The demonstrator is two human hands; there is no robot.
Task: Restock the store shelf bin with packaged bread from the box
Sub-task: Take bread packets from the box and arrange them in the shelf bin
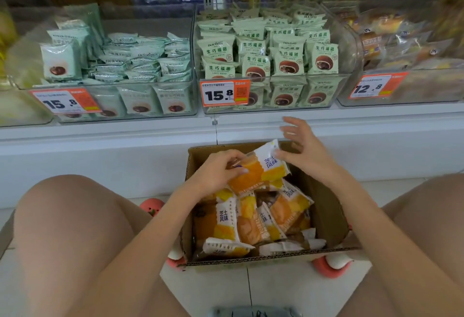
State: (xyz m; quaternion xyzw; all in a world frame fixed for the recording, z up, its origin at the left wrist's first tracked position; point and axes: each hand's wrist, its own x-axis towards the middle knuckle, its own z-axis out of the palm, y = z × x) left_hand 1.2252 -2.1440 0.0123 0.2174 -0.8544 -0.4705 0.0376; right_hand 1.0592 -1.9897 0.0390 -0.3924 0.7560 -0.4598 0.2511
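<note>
**Grabbing bread packs out of the box: go easy on the squeeze**

Head view, the only one here; the person is crouched with the cardboard box (326,206) on the floor between their knees, right up against the white shelf base. The left hand (221,168) has its fingers curled round the near end of an orange-and-white bread pack (261,168), lifted at the box's far edge; the right hand (301,146) has its thumb and a fingertip or two touching the pack's white end while the other fingers fan out straight, so it's mostly open and steadying, I can't tell if it's really pinching.

My take: it's the pick-up step, with lots still to go; the box is still well stocked with more packs (251,221) piled loose. Matching stock seems to sit in the clear bin (401,91) at the shelf's right end, tagged 12.8, though it's blurry; the two bins left of it hold green packs (271,53). I'd support the pack at both ends and carry it flat; soft bread in thin film probably dents easily.

Textures: the film is glossy and crinkly with crimped, puffy ends; the box is raw corrugated card with a rough cut rim; the bins are hard see-through plastic with rounded corners and orange price tags (224,96) on the front edge.
</note>
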